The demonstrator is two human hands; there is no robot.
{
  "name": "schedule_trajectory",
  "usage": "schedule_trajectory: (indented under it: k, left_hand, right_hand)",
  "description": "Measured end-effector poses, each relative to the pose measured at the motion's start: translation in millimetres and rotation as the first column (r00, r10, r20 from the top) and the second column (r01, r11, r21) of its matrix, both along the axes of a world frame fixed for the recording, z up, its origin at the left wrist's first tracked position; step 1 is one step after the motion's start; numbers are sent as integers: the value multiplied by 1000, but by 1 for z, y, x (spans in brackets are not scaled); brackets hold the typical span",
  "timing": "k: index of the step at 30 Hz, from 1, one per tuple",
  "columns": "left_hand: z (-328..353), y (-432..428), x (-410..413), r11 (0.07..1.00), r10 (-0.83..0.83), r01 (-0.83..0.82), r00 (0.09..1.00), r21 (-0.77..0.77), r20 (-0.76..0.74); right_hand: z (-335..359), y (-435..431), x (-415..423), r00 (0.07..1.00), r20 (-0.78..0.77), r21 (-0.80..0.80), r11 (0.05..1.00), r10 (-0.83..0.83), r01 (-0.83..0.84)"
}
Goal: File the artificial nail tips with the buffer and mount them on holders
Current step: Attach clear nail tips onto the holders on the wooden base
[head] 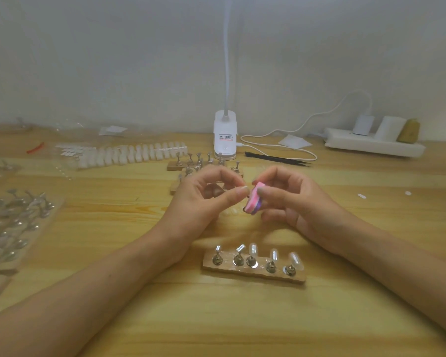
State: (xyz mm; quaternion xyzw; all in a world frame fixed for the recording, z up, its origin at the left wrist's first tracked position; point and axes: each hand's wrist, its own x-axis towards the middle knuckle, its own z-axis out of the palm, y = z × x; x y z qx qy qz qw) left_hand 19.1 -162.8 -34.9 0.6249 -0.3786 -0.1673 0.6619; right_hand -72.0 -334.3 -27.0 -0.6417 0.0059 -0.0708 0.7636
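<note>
Buffer, a small pink foam block, sits pinched in the right grip, above the worktop and behind the wooden holder base. The left grip closes thumb to forefinger against it, presumably on a nail tip that is too hidden to make out. Such a tip is probably featherlight, thin, springy and slick, so it could flick away. Pinching its side edges near the root seems soundest. Three mounted tips stand on the base.

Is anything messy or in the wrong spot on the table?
Two small white bits lie loose on the right of the table, far from the rows of nail tips at the back left. They may be stray tips.
</note>
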Motion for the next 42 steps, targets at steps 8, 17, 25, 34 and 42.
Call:
schedule_trajectory:
  k: [8, 17, 25, 34, 42]
  left_hand:
    - [-1, 0, 1, 1000, -18, 18, 1000, -3, 10]
    - [-1, -1, 1, 1000, -16, 16, 1000, 9, 21]
    - [-1, 0, 2, 1000, -24, 24, 1000, 6, -4]
    - [-2, 0, 3, 1000, -22, 21, 999, -12, -39]
    - [-3, 0, 4, 1000, 8, -9, 999, -10, -32]
  right_hand:
    - [-2, 3, 0, 1000, 26, -89, 996, 16, -14]
    - [-1, 3, 0, 997, 38, -33, 997, -63, 64]
    - [-3, 4, 0, 997, 36, -21, 997, -75, 76]
    - [-4, -1, 3, 982, 75, 60, 983, -175, 171]
    - [-4, 0, 4, 972, 119, 34, 979, -202, 200]
